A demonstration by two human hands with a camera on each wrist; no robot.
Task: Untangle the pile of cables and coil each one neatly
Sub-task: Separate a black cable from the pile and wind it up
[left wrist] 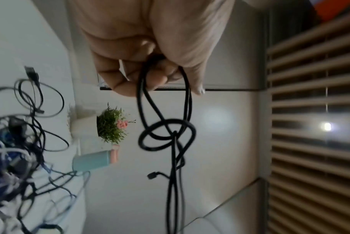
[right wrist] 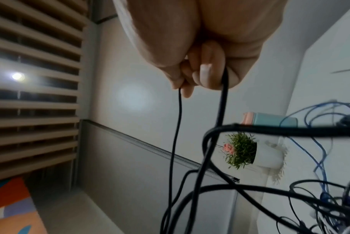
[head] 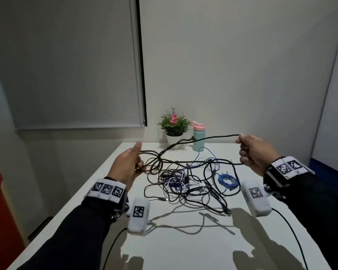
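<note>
At nine o'clock the left hand (head: 128,164) has its fingers curled round several gathered strands of the black cable (head: 209,138), where a loose knot (left wrist: 166,134) sits just past the grip. I'd ease that knot open rather than pull it tight. The cable pile (head: 185,182) lies at table (head: 183,250) centre; at three o'clock the right hand (head: 254,152) pinches the cable's other stretch, raised.

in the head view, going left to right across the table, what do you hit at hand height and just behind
left hand gripping loops of black cable → potted plant → teal bottle → right hand pinching the same cable's other end.
</note>
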